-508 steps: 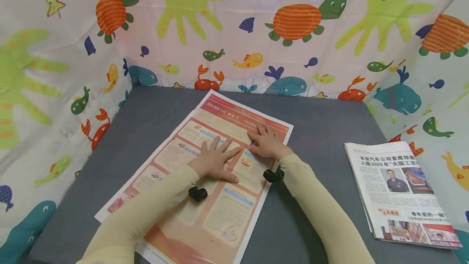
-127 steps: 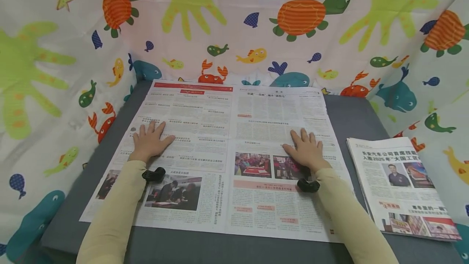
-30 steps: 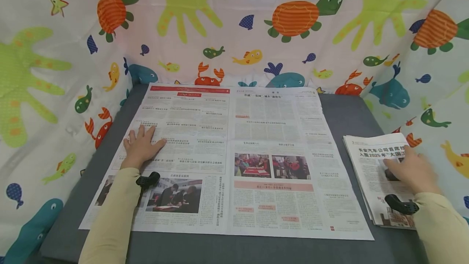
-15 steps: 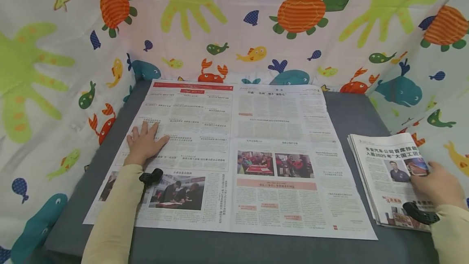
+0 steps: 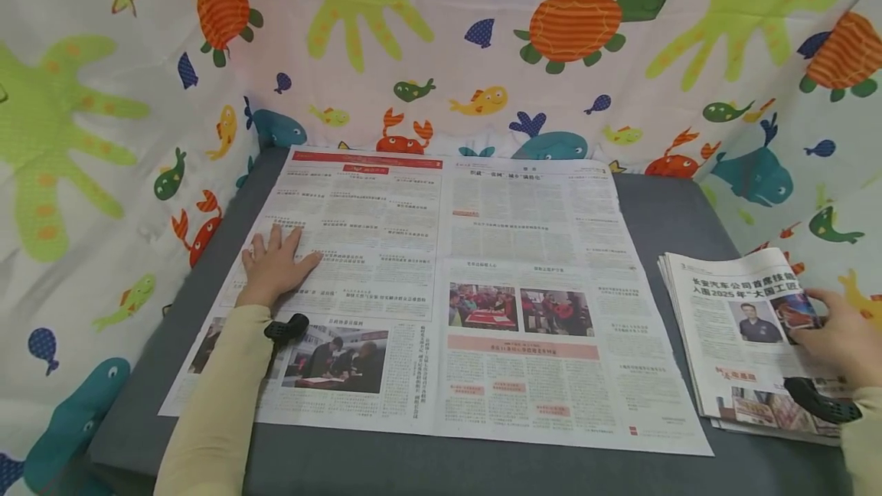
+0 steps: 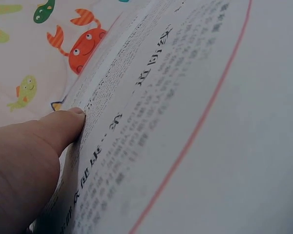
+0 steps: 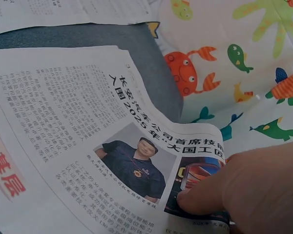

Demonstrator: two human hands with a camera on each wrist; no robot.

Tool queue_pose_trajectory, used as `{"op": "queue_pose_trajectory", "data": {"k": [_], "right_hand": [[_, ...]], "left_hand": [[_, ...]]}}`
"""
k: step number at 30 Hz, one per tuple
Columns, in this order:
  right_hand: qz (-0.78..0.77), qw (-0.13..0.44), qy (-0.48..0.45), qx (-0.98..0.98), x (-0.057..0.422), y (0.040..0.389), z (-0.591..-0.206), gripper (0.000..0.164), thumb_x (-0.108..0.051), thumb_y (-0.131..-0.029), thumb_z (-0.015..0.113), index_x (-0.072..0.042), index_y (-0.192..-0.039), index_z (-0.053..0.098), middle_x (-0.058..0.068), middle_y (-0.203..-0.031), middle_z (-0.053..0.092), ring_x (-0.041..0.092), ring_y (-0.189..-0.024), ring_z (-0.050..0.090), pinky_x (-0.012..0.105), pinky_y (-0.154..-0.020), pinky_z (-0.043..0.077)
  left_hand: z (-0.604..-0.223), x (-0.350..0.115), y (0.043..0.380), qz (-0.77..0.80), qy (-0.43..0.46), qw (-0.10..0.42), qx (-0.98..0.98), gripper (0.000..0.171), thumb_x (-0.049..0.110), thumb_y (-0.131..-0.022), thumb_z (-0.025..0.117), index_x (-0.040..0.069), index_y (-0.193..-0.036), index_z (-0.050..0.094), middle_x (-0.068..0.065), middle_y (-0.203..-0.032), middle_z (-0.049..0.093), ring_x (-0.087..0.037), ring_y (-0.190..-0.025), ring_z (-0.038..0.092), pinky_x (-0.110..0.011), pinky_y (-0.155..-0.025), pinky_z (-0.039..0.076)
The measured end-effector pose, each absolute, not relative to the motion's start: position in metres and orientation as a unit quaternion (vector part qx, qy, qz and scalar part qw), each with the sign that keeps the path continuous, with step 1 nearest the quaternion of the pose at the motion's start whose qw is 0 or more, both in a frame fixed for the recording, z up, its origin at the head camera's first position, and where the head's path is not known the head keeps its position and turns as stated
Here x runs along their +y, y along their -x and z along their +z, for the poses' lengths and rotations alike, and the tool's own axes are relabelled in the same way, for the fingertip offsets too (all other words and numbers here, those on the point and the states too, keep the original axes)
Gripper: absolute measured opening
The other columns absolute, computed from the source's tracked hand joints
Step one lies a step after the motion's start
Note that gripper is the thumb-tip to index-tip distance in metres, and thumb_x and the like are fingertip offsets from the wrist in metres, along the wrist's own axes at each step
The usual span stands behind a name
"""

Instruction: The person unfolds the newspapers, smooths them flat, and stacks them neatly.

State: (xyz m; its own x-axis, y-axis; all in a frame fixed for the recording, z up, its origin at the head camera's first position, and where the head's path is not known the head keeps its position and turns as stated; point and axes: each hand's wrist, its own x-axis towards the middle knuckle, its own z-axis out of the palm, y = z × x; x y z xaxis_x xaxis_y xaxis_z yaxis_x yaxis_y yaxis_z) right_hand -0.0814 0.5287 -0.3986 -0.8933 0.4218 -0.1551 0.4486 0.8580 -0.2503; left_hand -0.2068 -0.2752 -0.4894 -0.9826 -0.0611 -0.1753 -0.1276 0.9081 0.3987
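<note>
Thin newspaper sheet [image 5: 441, 282] spread flat on matte grey counter [image 5: 358, 459], centre crease running lengthwise; pressed by left hand [image 5: 272, 270], fingers splayed, grip loose. Right of it, folded stack [image 5: 737, 293] laid, layered edges slightly fanned; right edge pinched in grip of right hand [image 5: 842, 339], thumb on top, paper bowed nearby. Sea-print cloth [image 5: 441, 29] hung behind.

Sea-creature cloth [image 5: 441, 44] screens a grey table [image 5: 658, 213] into a booth.

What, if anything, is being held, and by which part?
The right hand pinches the folded newspaper at its right edge, thumb on top; the left hand only rests on the open newspaper.
</note>
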Motion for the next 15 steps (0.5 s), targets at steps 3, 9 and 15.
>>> {"op": "queue_pose_trajectory", "data": {"k": [3, 9, 15], "right_hand": [[-0.156, 0.039, -0.215, 0.963, 0.5329, 0.0815, -0.4006, 0.065, 0.001, -0.091, 0.059, 0.013, -0.146, 0.026, 0.049, -0.113, 0.042, 0.057, -0.091, 0.051, 0.064, -0.075, 0.045], [-0.162, 0.029, -0.195, 0.967, 0.5359, 0.0812, -0.4005, 0.058, 0.003, -0.09, 0.06, 0.015, -0.142, 0.037, 0.049, -0.119, 0.041, 0.055, -0.094, 0.047, 0.062, -0.075, 0.043], [-0.173, 0.024, -0.195, 0.965, 0.5354, 0.0843, -0.3931, 0.061, 0.001, -0.092, 0.06, 0.015, -0.145, 0.034, 0.051, -0.118, 0.04, 0.056, -0.088, 0.052, 0.041, -0.057, 0.046]], "left_hand": [[-0.4884, -0.2734, 0.2065, 0.208, 0.048, 0.081, 0.974, 0.085, 0.054, -0.1, 0.05, 0.006, -0.163, 0.017, -0.03, -0.168, -0.007, -0.059, -0.152, -0.016, -0.077, -0.116, -0.011], [-0.4869, -0.2723, 0.2069, 0.208, 0.047, 0.085, 0.973, 0.085, 0.054, -0.101, 0.048, 0.006, -0.163, 0.016, -0.031, -0.168, -0.008, -0.059, -0.151, -0.017, -0.077, -0.116, -0.011], [-0.4879, -0.2743, 0.2067, 0.205, 0.045, 0.086, 0.974, 0.085, 0.054, -0.101, 0.048, 0.006, -0.163, 0.015, -0.031, -0.168, -0.008, -0.06, -0.151, -0.016, -0.077, -0.116, -0.011]]}}
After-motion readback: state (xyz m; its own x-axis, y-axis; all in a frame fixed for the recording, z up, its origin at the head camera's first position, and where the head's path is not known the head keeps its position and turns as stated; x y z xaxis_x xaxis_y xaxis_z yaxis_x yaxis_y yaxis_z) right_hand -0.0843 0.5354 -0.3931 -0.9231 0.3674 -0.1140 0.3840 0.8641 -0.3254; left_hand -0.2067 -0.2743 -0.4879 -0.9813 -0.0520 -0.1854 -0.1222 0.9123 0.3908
